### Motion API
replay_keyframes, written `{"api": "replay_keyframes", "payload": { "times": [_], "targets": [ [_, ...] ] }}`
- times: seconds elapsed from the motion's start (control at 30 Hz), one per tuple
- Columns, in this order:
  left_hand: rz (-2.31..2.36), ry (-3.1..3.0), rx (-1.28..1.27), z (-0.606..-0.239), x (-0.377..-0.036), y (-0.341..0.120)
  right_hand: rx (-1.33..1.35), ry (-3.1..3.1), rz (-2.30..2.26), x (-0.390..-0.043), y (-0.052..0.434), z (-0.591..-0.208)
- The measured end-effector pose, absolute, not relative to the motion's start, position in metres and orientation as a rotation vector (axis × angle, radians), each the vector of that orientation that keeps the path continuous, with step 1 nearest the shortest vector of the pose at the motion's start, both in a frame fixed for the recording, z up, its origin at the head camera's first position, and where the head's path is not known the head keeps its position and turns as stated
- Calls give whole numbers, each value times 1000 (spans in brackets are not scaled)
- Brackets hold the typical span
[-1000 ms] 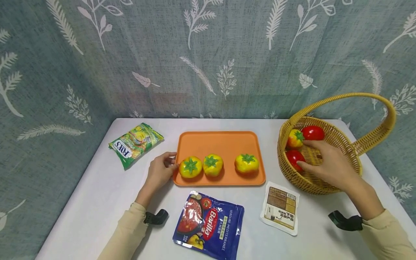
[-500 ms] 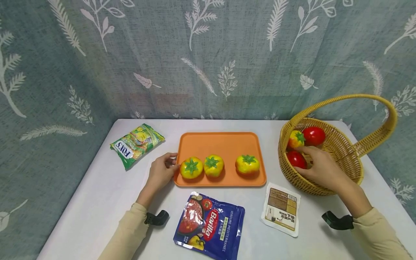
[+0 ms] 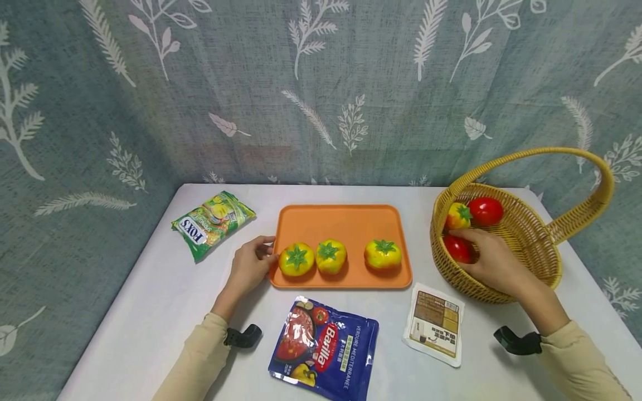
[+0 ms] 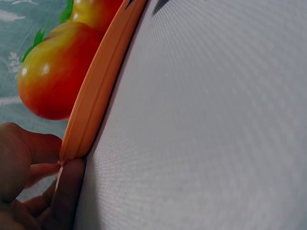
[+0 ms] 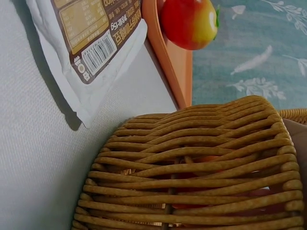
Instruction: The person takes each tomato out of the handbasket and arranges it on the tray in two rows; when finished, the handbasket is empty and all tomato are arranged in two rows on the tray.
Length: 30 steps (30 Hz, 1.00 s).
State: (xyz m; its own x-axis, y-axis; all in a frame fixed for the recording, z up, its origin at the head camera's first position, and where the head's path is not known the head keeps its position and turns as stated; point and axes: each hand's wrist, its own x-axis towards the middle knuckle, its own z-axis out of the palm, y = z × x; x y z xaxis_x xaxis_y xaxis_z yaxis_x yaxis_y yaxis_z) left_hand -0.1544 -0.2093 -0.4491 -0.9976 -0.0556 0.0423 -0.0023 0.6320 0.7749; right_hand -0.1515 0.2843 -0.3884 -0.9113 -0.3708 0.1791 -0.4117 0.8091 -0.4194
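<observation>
My left hand (image 3: 249,263) pinches the left rim of an orange tray (image 3: 341,223); in the left wrist view its thumb lies on the rim and fingers reach under it. On the tray sit three yellow tomatoes (image 3: 328,256) with green leafy tops and reddish undersides. Inside the wicker basket (image 3: 546,267), at the right, my right hand (image 3: 494,259) has thumb and fingers curled about a smooth red tomato (image 3: 455,248). Beside that lie a yellow-orange tomato (image 3: 458,216) and another red tomato (image 3: 485,211). The basket wall hides most of this hand in the right wrist view.
A blue Barilla pouch (image 3: 326,348) lies in front of the tray. Between tray and basket, nearer me, is a white-and-brown packet (image 3: 434,326). A green Fox's bag (image 3: 213,223) lies back left. The basket's tall handle (image 3: 541,151) arches over its opening.
My right hand has moved left and lower inside the basket, closing around the front red tomato. The left hand stays at the tray's rim.
</observation>
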Motion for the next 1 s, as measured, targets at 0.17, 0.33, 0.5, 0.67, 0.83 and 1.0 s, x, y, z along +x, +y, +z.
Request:
{"api": "replay_keyframes", "payload": {
  "times": [0.17,0.33,0.5,0.67,0.83,1.0],
  "targets": [
    [-1328,-2782,59,-450,-153,-208,573,-2913,694,-147,286,-388],
    [-1334,-2786,63,-450,-152,-207,472,-2866,664,-138,288,-384],
    [-1315,-2787,47,-448,-153,-207,454,-2757,624,-135,293,-382],
    [-1303,-2792,48,-447,-154,-208,487,-2711,624,-138,294,-379],
    [-1310,-2795,54,-447,-154,-208,526,-2684,629,-138,294,-378],
    [-1298,-2798,51,-446,-153,-208,494,-2694,647,-135,293,-377]
  ]
}}
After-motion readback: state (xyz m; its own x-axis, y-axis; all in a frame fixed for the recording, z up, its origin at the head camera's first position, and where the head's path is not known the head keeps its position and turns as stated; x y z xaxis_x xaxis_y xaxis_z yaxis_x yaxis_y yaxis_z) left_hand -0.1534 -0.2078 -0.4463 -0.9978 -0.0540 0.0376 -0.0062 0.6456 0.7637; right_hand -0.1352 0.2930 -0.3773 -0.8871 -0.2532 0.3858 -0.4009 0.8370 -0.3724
